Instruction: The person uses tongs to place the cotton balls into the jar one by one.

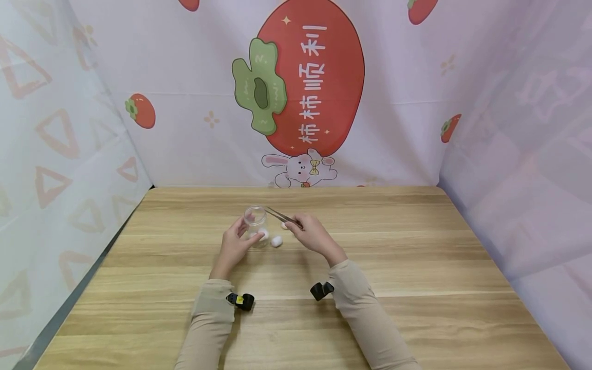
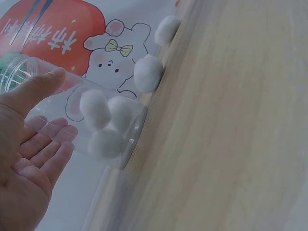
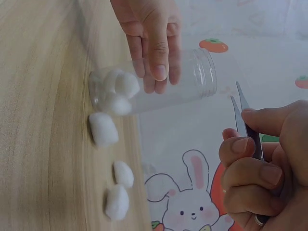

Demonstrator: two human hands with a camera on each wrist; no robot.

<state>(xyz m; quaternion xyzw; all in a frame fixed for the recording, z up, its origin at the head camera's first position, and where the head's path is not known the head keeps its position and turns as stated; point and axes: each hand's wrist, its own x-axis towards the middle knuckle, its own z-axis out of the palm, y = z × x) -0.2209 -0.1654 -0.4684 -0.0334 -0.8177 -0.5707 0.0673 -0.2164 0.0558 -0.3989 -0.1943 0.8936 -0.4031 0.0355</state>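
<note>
A clear open-mouthed jar (image 1: 256, 218) stands upright on the table, with several white cotton balls (image 2: 106, 144) at its bottom. My left hand (image 1: 235, 246) grips the jar's side, thumb on the near side and fingers round the far side. In my right hand (image 1: 315, 237) I pinch metal tweezers (image 3: 250, 127); their tips are apart with nothing between them, beside the jar's mouth. Outside the jar, a cotton ball (image 1: 276, 241) lies close by it, and two more cotton balls (image 3: 120, 187) rest farther along in the right wrist view.
The wooden table (image 1: 393, 308) ends at a patterned curtain (image 1: 398, 128) behind the jar. More patterned cloth hangs at both sides. A black wrist camera (image 1: 244, 301) is strapped at the left sleeve and another black camera (image 1: 321, 291) at the right one.
</note>
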